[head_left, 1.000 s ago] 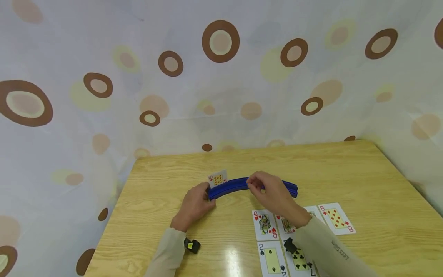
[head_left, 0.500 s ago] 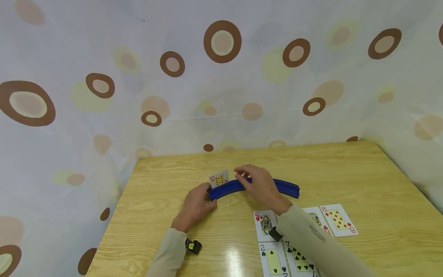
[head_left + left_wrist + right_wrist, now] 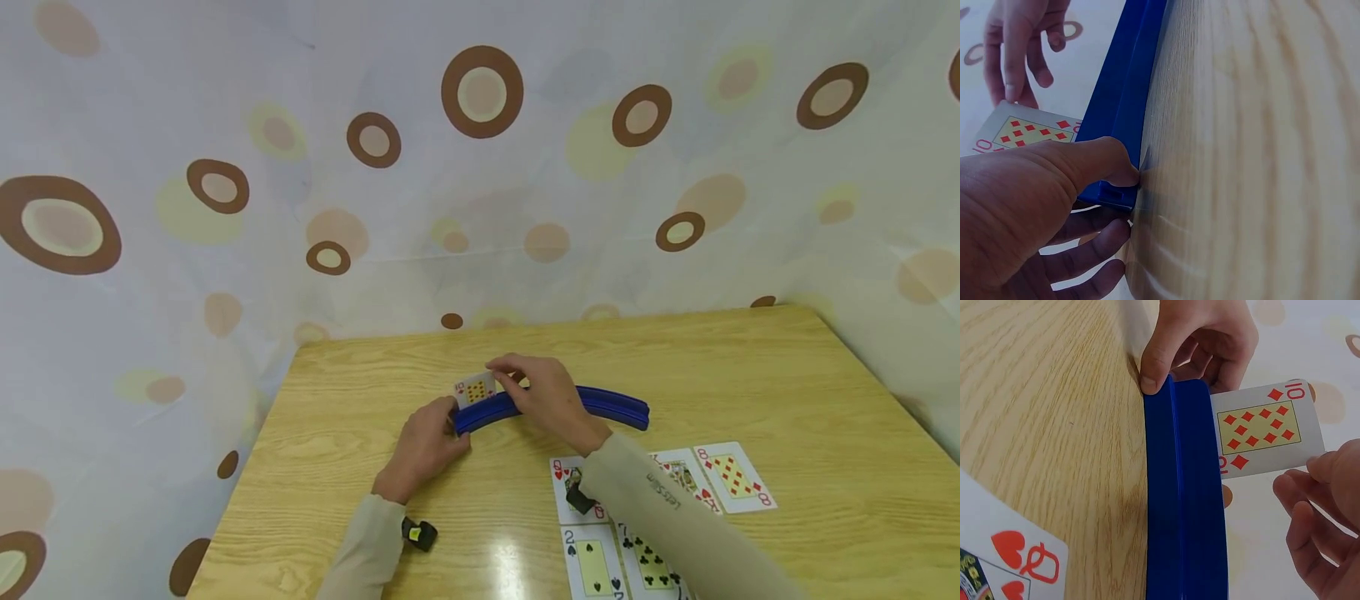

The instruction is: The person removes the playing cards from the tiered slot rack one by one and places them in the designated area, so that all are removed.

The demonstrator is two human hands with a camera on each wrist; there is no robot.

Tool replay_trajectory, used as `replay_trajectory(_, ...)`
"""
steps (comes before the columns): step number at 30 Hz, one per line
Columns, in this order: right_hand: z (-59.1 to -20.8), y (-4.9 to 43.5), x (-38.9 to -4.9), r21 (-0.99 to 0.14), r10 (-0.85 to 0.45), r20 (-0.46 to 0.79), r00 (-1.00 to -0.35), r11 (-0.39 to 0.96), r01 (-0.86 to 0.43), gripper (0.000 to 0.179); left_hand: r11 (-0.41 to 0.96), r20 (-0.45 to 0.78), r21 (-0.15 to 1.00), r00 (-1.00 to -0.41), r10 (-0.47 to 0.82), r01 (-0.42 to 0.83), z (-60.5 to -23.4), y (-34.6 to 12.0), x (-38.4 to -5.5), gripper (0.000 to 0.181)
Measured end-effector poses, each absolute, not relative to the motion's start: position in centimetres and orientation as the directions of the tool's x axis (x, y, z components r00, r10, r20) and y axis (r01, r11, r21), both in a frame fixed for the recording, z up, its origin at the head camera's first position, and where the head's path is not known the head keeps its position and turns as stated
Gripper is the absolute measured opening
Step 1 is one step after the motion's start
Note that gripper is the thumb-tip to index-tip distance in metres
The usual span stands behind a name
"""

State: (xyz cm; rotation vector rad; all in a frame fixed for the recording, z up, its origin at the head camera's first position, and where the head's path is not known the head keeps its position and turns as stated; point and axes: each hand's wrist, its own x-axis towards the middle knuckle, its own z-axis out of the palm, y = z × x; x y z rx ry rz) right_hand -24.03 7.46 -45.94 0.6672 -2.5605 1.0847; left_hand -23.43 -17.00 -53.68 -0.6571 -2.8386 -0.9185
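A curved blue playing-card holder (image 3: 615,408) lies on the wooden table, and my left hand (image 3: 423,442) grips its left end with the thumb (image 3: 1119,165) on the near side. Upright in the holder's slot at that end stands a ten of diamonds (image 3: 1260,428), face toward me. My right hand (image 3: 551,402) reaches across the holder and pinches the card's upper right corner between thumb and index finger. In the left wrist view the right fingertips (image 3: 1011,94) meet the card's top edge. The holder's middle is partly hidden behind the right hand.
Face-up cards lie in rows at the front right: a queen of hearts (image 3: 558,479), a king of hearts (image 3: 686,475), an eight of diamonds (image 3: 733,477), a two of spades (image 3: 592,567) and a seven of clubs (image 3: 648,567). My right sleeve (image 3: 667,508) covers some. A patterned curtain (image 3: 480,208) hangs behind.
My right hand has moved left along the holder to the ten of diamonds and now pinches its corner. My left hand keeps its grip on the holder's end.
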Motion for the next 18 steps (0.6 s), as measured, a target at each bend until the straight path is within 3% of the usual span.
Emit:
replay_trajectory(7, -46.0, 7.3, -23.8, -0.606, -0.282, 0.440, -0.853, 0.607, -0.514, 0.019, 0.728, 0.212, 0.530, -0.900, 0.382, 0.434, -53.0, -17.0, -23.0, 0.035)
replay_trajectory(18, -44.6, 8.0, -22.4, -0.655, -0.242, 0.463, -0.853, 0.554, -0.513, 0.018, 0.756, 0.152, 0.554, -0.936, 0.319, 0.347, -52.2, -16.3, -22.6, 0.035)
